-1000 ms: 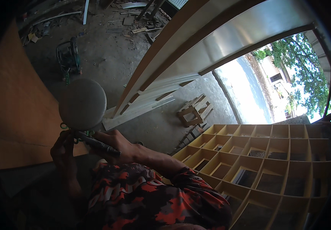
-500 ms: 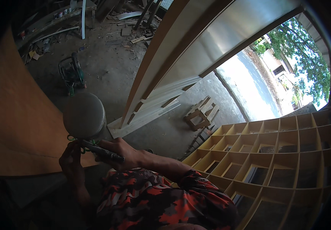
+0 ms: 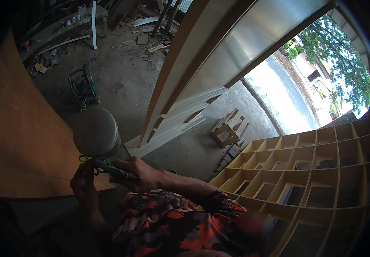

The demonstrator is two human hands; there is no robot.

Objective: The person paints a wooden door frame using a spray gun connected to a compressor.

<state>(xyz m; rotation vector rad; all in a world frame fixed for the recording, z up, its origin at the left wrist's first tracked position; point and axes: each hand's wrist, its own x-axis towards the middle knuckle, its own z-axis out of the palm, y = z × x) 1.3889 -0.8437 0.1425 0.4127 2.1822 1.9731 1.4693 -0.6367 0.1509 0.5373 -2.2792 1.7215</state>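
Observation:
My right hand (image 3: pixel 138 172) is wrapped round the dark handle of a spray gun (image 3: pixel 117 170). A large round grey cup (image 3: pixel 95 132) sits at the gun's far side, over the floor. My left hand (image 3: pixel 84 184) has its fingers closed at the gun's left end; the exact part they pinch is hidden. Loops of a green coiled air hose (image 3: pixel 83 158) show right beside those fingertips. To the left of the hands stands a broad orange-brown wooden panel (image 3: pixel 26 141), curved by the lens.
A green wheeled machine, apparently an air compressor (image 3: pixel 83 88), stands beyond the cup. Tall pale boards (image 3: pixel 206 55) rise ahead. A small wooden stool (image 3: pixel 230 128) and a yellowish compartmented shelf frame (image 3: pixel 296 171) are at right. Wood scraps (image 3: pixel 155 47) and a cluttered bench (image 3: pixel 65 28) lie far off.
The view has shifted slightly, so the scene sits a little differently. Both hands keep their hold on the spray gun, with almost no movement.

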